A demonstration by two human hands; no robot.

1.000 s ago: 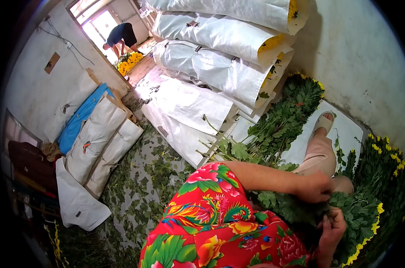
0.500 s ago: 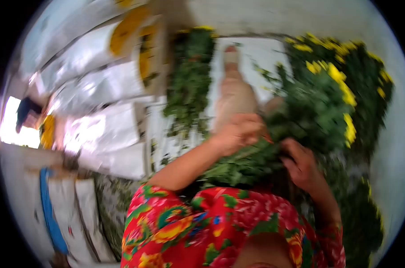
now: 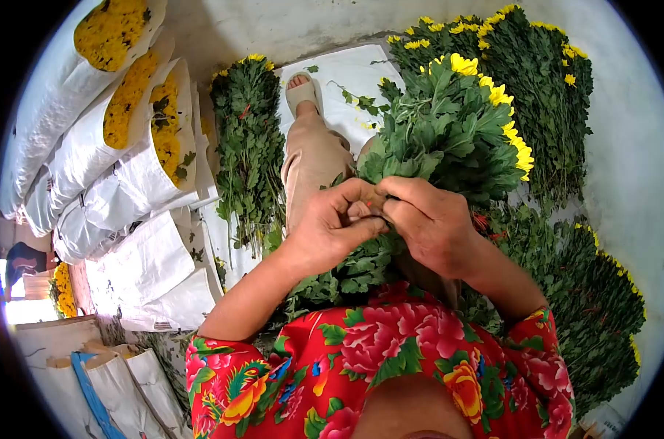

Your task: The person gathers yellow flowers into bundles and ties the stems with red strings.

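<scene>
A bunch of yellow chrysanthemums [image 3: 449, 132] lies across my lap, its flower heads to the upper right and leafy stems running down toward the lower left. My left hand [image 3: 336, 223] is closed in a pinch over the stems. Right beside it, my right hand [image 3: 431, 223] is closed as well, thumb and fingertips meeting those of the left. A tiny orange-red bit shows between the fingertips; what it is I cannot make out. The stems under both hands are mostly hidden.
Bunches of chrysanthemums [image 3: 248, 146] lie at left, with more flower bunches [image 3: 541, 110] at upper right and a leafy pile [image 3: 566, 307] at lower right. Paper-wrapped bouquets [image 3: 120, 197] are stacked along the left. White sheeting [image 3: 354, 66] lies under my sandalled foot [image 3: 300, 91].
My right hand has come left to meet my left hand over the stems; before, they were apart. The view has shifted, so the surroundings appear farther left.
</scene>
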